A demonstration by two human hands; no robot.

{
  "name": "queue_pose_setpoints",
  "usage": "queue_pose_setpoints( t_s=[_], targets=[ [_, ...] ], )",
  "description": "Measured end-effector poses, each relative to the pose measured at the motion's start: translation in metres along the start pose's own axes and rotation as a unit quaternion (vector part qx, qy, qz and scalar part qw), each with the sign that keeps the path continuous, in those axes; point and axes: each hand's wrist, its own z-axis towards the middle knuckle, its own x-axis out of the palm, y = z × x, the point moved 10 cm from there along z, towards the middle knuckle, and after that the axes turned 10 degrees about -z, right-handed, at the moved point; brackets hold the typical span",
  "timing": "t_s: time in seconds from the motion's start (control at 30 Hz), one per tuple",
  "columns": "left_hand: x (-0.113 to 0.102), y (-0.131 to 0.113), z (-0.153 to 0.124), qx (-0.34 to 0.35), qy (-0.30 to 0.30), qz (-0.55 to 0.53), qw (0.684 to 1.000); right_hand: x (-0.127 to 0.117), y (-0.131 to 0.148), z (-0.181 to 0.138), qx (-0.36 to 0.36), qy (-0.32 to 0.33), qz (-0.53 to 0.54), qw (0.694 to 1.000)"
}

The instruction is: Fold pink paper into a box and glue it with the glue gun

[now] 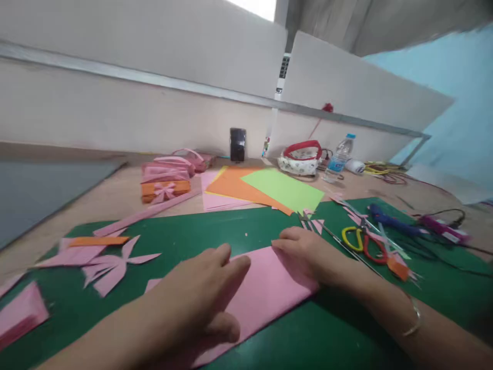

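A folded pink paper sheet (262, 293) lies slantwise on the green mat (223, 226) in front of me. My left hand (208, 288) is over its left part, thumb and fingers apart; whether it presses on the paper is hard to tell. Flat on the right end of the sheet rests my right hand (308, 252), fingers stretched out and a bracelet on the wrist. Left of the sheet are a pink paper bow (119, 264) and an orange paper strip (98, 241). To the right lie scissors (364, 244) with one yellow and one red handle loop.
Orange (234, 185) and green paper sheets (285, 186) overlap behind the mat, beside finished pink paper bags (169, 169). A phone (238, 145) leans on the wall. A pouch (300, 159), a water bottle (339, 158) and a blue glue gun (393, 220) with cables stand or lie right.
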Motion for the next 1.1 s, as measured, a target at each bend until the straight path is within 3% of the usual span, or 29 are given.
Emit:
queue_pose_setpoints(
  t_s=[0.1,0.2,0.23,0.37,0.5,0.63,0.77,0.83,0.93,1.0,1.03,1.1],
  targets=[
    [-0.001,-0.001,0.003,0.006,-0.014,-0.008,1.0,-0.036,0.022,-0.009,0.017,-0.032,-0.037,0.999],
    [-0.005,-0.004,0.002,0.014,-0.039,-0.013,0.999,-0.057,0.071,-0.016,-0.048,-0.087,-0.017,0.995],
    [-0.005,-0.004,0.001,0.013,-0.043,-0.015,0.999,-0.065,0.081,-0.019,-0.036,-0.13,-0.013,0.991],
    [-0.003,-0.005,0.001,0.0,-0.029,-0.012,1.0,-0.06,0.107,-0.024,0.001,-0.189,-0.039,0.981],
    [-0.001,-0.006,0.001,-0.023,-0.004,0.005,1.0,-0.054,0.093,-0.04,-0.001,-0.154,-0.047,0.987],
    [-0.004,-0.01,-0.001,-0.025,0.002,0.021,0.999,-0.047,0.045,-0.076,0.052,-0.049,-0.067,0.995],
    [-0.007,-0.011,-0.002,-0.02,-0.004,0.021,1.0,-0.062,0.015,-0.104,0.112,-0.067,-0.126,0.983],
    [-0.009,-0.011,-0.002,-0.016,-0.015,0.022,0.999,-0.07,0.021,-0.101,0.11,-0.096,-0.125,0.981],
    [-0.011,-0.009,-0.004,-0.019,-0.055,0.054,0.997,-0.07,0.05,-0.08,0.042,-0.126,-0.059,0.989],
    [-0.001,-0.013,-0.008,-0.008,-0.075,0.083,0.994,-0.068,0.064,-0.069,0.022,-0.146,-0.029,0.989],
    [0.004,-0.014,-0.012,-0.019,-0.102,0.114,0.988,-0.065,0.068,-0.066,0.015,-0.148,-0.025,0.988],
    [0.016,-0.035,-0.023,0.029,-0.186,0.175,0.966,-0.058,0.073,-0.064,-0.002,-0.144,-0.024,0.989]
  ],
)
